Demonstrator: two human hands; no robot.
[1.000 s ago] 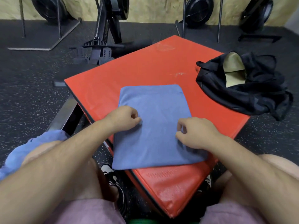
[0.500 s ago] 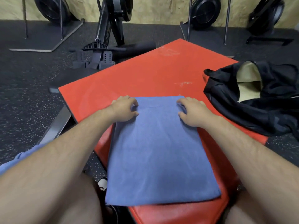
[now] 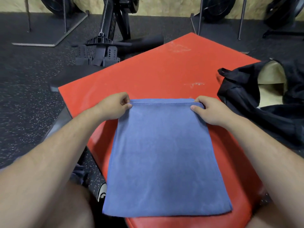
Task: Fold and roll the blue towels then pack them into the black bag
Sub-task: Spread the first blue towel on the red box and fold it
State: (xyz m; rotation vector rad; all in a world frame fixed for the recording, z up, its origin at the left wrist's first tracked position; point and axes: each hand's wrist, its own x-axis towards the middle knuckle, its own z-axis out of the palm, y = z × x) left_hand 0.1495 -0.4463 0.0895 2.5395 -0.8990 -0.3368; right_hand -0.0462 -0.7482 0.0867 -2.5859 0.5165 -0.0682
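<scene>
Blue towel (image 3: 164,153) on red gym pad (image 3: 164,68), far corners in grip of left hand (image 3: 113,106), right hand (image 3: 209,111).

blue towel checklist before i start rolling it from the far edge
1. Left hand pinches far left corner: ok
2. Right hand pinches far right corner: ok
3. Blue towel lies flat and smooth: ok
4. Towel fully on red mat: not ok, near left corner overhangs
5. Black bag mouth open: ok
6. Room inside bag: cannot tell
</scene>
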